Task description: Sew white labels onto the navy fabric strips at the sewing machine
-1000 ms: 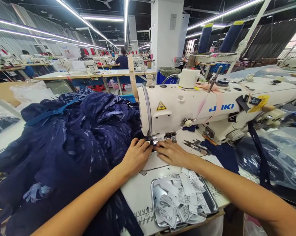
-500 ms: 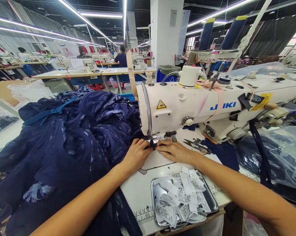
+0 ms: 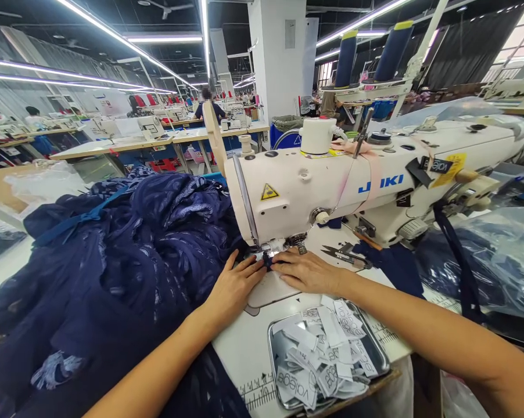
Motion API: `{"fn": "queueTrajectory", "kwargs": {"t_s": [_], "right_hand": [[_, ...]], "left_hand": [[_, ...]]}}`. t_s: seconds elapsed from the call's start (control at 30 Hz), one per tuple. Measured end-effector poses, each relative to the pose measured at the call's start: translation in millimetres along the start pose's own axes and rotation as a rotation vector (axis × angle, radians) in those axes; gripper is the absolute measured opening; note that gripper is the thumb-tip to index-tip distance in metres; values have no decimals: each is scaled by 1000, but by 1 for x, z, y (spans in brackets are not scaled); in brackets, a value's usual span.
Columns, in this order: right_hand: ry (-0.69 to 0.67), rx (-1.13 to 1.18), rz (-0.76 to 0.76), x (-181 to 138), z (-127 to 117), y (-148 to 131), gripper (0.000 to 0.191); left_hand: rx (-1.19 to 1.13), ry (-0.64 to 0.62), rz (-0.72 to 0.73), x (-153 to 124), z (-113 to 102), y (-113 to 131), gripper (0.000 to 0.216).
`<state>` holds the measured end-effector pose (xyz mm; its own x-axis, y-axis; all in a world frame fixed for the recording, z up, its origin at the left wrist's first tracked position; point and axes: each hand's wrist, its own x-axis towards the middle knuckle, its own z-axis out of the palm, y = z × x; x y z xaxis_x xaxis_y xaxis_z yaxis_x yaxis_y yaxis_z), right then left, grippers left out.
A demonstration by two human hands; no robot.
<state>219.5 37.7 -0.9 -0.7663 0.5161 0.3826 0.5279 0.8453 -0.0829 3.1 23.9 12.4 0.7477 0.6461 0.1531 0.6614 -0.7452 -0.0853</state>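
Note:
A white sewing machine [image 3: 288,191] stands over the bed, and a small piece of navy fabric [image 3: 268,261] lies under its presser foot. My left hand [image 3: 233,287] rests flat at the left of the foot, thumb apart and fingers stretched toward the fabric. From the right, my right hand [image 3: 308,271] lies low on the bed with extended fingertips touching the fabric's edge. The needle point is hidden. Beside my left hand is a large heap of navy garments [image 3: 126,278]. A metal tray [image 3: 274,371] of white printed labels [image 3: 327,354] sits below my hands.
Thread snips [image 3: 344,255] lie right of the needle area, beside a navy cloth scrap [image 3: 393,267]. A clear plastic bag [image 3: 492,261] with dark contents is at the right. Two navy thread cones [image 3: 393,52] stand behind the machine. Other people sit at distant machines.
My left hand has flattened, its fingers straighter and its thumb spread away. My right hand stays beside the presser foot. The whole view has shifted slightly, moving the machine left in the picture.

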Motion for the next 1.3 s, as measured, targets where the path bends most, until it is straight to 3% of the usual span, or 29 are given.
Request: {"fn": "queueTrajectory", "kwargs": {"t_s": [0.33, 0.67, 0.83, 0.93, 1.1, 1.3], "right_hand": [[-57, -53, 38, 1, 2, 0, 34], [-102, 43, 99, 4, 0, 9, 42], [-10, -16, 155, 9, 7, 15, 35], [22, -169, 195, 13, 9, 16, 31], [-114, -341, 134, 15, -7, -1, 34], [-270, -289, 51, 1, -26, -14, 14]], "left_hand": [[34, -20, 25, 0, -1, -8, 55], [13, 0, 39, 11, -1, -26, 58], [88, 108, 41, 16, -3, -24, 37], [229, 154, -58, 14, -4, -9, 27], [377, 103, -223, 10, -5, 14, 32], [295, 122, -224, 21, -6, 1, 28]]}}
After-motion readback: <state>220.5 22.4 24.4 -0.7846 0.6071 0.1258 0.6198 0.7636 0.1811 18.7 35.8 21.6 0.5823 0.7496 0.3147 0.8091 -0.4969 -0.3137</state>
